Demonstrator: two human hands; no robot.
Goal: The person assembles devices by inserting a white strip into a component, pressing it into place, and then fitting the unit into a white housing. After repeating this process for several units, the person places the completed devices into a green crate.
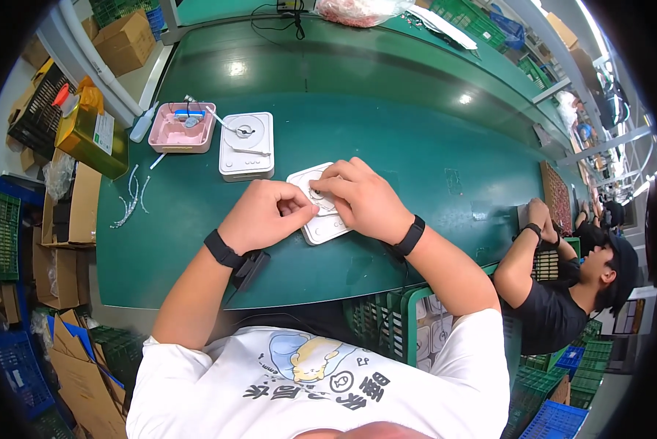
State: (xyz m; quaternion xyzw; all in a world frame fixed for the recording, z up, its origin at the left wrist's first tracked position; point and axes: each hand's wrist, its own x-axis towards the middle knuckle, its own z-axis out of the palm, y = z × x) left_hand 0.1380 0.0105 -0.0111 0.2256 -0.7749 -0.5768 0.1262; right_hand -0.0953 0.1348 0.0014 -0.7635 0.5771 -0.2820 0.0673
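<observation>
A small white turntable-shaped device lies on the green bench before me, partly hidden by my hands. My left hand is at its left side, thumb and index finger pinched together over the front; whatever is between them is too small to make out. From the right my right hand bends over the round disc, fingertips at its centre and thumb at the device's edge, gripping it. Behind and to the left stands a second white turntable-shaped device, with a disc and a thin arm on top.
Left of the devices sit a pink tray with small parts, a pale bottle, white cable pieces and a yellow metal can. A green crate is by my right side. Another person works at the right.
</observation>
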